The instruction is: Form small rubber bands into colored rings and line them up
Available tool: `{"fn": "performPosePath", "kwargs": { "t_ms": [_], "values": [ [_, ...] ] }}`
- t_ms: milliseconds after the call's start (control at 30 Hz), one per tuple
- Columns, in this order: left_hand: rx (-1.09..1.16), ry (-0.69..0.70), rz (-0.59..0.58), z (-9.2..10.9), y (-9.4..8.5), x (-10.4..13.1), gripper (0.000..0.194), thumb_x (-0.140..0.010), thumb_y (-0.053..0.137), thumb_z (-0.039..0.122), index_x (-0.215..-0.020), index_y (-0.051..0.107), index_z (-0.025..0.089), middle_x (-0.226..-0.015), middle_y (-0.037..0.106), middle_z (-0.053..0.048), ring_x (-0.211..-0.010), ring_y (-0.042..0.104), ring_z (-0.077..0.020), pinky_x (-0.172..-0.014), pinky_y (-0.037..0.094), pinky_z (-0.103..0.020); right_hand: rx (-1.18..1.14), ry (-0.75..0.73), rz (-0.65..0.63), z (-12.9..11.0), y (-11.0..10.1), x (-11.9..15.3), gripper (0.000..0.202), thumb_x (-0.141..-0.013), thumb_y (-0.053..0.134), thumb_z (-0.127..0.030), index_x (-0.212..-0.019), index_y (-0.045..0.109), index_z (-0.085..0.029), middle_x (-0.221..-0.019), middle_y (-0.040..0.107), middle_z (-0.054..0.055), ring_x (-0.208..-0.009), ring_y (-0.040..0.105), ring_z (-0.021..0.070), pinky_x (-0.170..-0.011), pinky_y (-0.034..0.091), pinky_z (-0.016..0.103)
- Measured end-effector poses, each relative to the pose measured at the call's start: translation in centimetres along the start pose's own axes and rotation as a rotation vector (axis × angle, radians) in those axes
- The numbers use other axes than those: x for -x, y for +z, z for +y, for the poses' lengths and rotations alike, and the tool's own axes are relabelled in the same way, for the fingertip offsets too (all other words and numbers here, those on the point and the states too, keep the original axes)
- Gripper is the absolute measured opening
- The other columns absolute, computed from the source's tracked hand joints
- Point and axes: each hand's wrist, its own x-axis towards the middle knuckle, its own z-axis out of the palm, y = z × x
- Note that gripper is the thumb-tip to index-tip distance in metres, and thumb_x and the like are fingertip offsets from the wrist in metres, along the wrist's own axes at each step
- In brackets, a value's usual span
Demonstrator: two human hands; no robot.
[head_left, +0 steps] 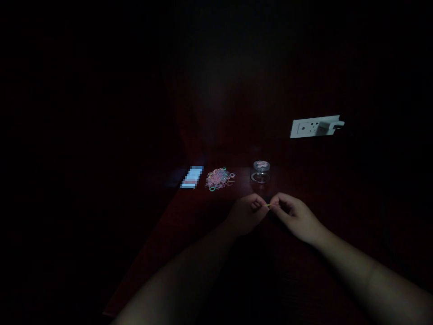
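My left hand (248, 213) and my right hand (297, 218) meet over the dark red table, fingertips pinched. Between them runs a thin yellow elastic hair band (268, 205), its ends hidden in the fingers of both hands. Just beyond the hands stands a clear round jar (260, 176) with pink shapes on its top. To the left lies a loose heap of small elastic hair bands (218, 178), mostly pink and pale, with a few green rings among them.
A lit phone (192, 177) lies left of the heap, close to the table's left edge. On the wall at the right is a white socket panel (309, 127) with a plug (329, 126) in it. Most of the surroundings are too dark to make out.
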Motion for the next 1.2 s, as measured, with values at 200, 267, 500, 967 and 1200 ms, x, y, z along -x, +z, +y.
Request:
{"fn": "performPosePath", "kwargs": {
  "t_ms": [200, 267, 500, 967, 1200],
  "values": [
    [0.041, -0.010, 0.051, -0.24, 0.00, -0.06, 0.012, -0.082, 0.061, 0.028, -0.081, 0.061, 0.017, -0.069, 0.059, 0.001, -0.062, 0.053, -0.0105, -0.058, 0.040, -0.022, -0.023, -0.006, 0.002, 0.06, 0.09, -0.02, 0.016, -0.087, 0.055, -0.033, -0.078, 0.057, -0.020, -0.069, 0.055, 0.000, -0.062, 0.050, 0.0142, -0.055, 0.040, 0.026],
    [0.064, -0.014, 0.052, -0.37, 0.03, -0.07, 0.013, -0.082, 0.061, 0.029, -0.081, 0.061, 0.017, -0.068, 0.059, 0.002, -0.062, 0.052, -0.0102, -0.057, 0.039, -0.022, -0.051, 0.002, -0.007, 0.16, 0.10, 0.00, 0.017, -0.087, 0.054, -0.033, -0.077, 0.056, -0.020, -0.068, 0.054, 0.000, -0.061, 0.049, 0.0137, -0.054, 0.040, 0.025],
    [0.030, 0.000, 0.042, -0.43, 0.12, -0.11, 0.014, -0.083, 0.062, 0.030, -0.081, 0.062, 0.016, -0.071, 0.061, 0.000, -0.063, 0.053, -0.0105, -0.060, 0.042, -0.023, -0.066, 0.014, 0.066, 0.18, -0.25, 0.05, 0.018, -0.089, 0.053, -0.034, -0.078, 0.055, -0.021, -0.068, 0.053, -0.001, -0.061, 0.047, 0.0142, -0.053, 0.040, 0.026],
    [-0.006, 0.006, 0.050, -0.26, 0.08, -0.19, 0.013, -0.083, 0.062, 0.029, -0.080, 0.062, 0.016, -0.071, 0.061, 0.000, -0.064, 0.054, -0.0107, -0.061, 0.043, -0.023, -0.075, 0.003, 0.022, 0.30, -0.08, -0.07, 0.016, -0.088, 0.054, -0.032, -0.079, 0.056, -0.019, -0.071, 0.052, -0.001, -0.065, 0.048, 0.0141, -0.058, 0.040, 0.026],
    [-0.010, 0.004, 0.037, -0.29, 0.07, -0.18, 0.014, -0.083, 0.062, 0.029, -0.082, 0.064, 0.015, -0.073, 0.064, -0.001, -0.066, 0.057, -0.0110, -0.062, 0.045, -0.023, -0.087, 0.011, 0.008, 0.07, 0.02, -0.17, 0.018, -0.086, 0.055, -0.034, -0.076, 0.056, -0.019, -0.068, 0.052, -0.001, -0.063, 0.047, 0.0137, -0.057, 0.039, 0.026]
  ]
}}
